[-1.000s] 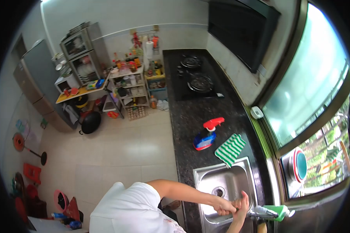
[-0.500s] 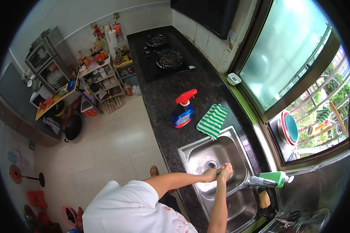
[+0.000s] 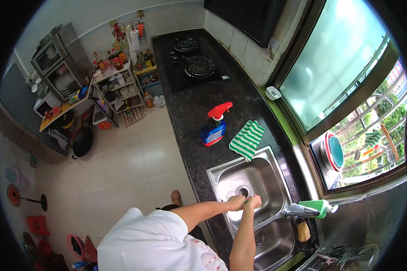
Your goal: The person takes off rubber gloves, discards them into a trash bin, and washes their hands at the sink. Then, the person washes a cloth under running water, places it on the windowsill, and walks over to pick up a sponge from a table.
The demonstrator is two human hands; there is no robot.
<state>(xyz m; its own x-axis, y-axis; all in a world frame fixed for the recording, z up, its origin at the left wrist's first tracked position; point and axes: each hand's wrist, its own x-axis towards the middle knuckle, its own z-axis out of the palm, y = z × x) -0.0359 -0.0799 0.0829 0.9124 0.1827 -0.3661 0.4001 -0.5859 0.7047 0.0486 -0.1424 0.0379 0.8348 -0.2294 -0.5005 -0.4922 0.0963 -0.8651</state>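
Note:
Over the large basin of the steel sink (image 3: pixel 278 169), my left hand (image 3: pixel 235 203) and my right hand (image 3: pixel 254 202) are close together, just below the drain (image 3: pixel 243 191). Both are closed, with fingers curled inward. Whatever lies between them is mostly hidden and too small to name. Beyond the basin's far rim, a green-and-white striped cloth (image 3: pixel 248 139) lies on the dark counter. Beside it stands a blue spray bottle (image 3: pixel 213 131) with a red trigger head.
The faucet (image 3: pixel 300 210) and a green bottle (image 3: pixel 319 207) stand at the sink's right edge. A yellowish sponge (image 3: pixel 304 231) lies near the smaller basin (image 3: pixel 276 246). Farther along the counter (image 3: pixel 190 106) is a gas hob (image 3: pixel 200 67). An open window (image 3: pixel 348 90) borders the right.
My closed hands have shifted left and slightly down over the basin, staying together. A bit of green showed between them earlier. The view has tilted slightly.

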